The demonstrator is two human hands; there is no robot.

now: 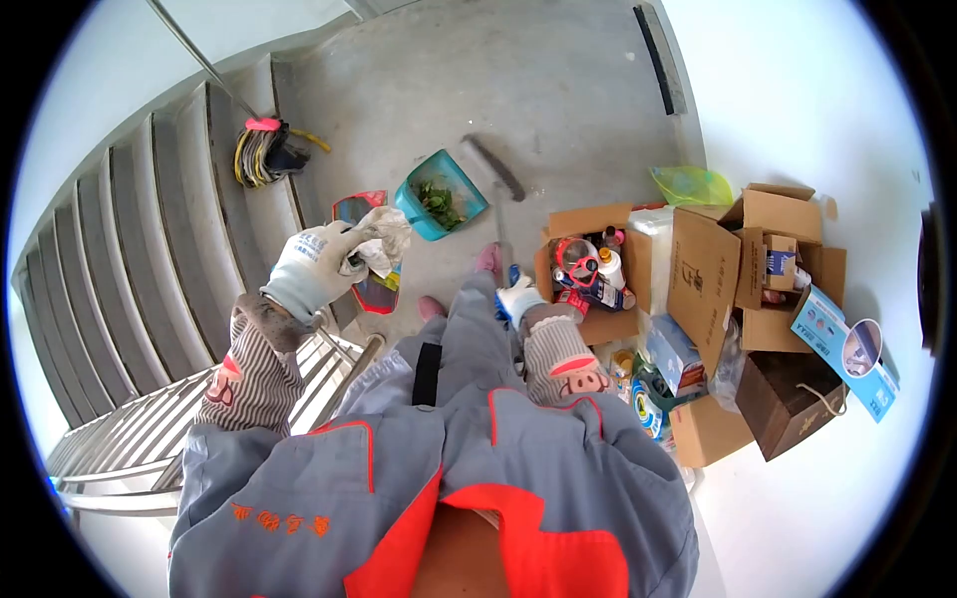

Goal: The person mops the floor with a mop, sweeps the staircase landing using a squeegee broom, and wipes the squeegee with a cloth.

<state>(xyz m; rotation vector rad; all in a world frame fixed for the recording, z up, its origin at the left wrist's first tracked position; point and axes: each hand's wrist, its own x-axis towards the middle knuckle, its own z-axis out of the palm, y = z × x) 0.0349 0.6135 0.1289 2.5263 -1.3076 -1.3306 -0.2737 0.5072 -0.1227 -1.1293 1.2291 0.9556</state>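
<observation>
My left hand (317,261), in a white work glove, is closed around a crumpled whitish cloth or bag (384,239). Below that bundle lies a red and dark printed bag (377,294), partly covered by it. My right hand (518,297), gloved in white and blue, is low beside my leg, its fingers curled around the grey handle of a broom (493,167). The broom's dark bristles rest on the floor ahead. Between the hands, farther out, stands a teal dustpan (424,221) holding green leaves (439,202).
Stairs (164,229) descend on the left behind a metal railing (329,384). A mop (267,154) leans there. To my right, an open cardboard box (590,217) holds bottles; more boxes (703,284), a yellow-green basin (693,184) and a brown box (788,404) line the wall.
</observation>
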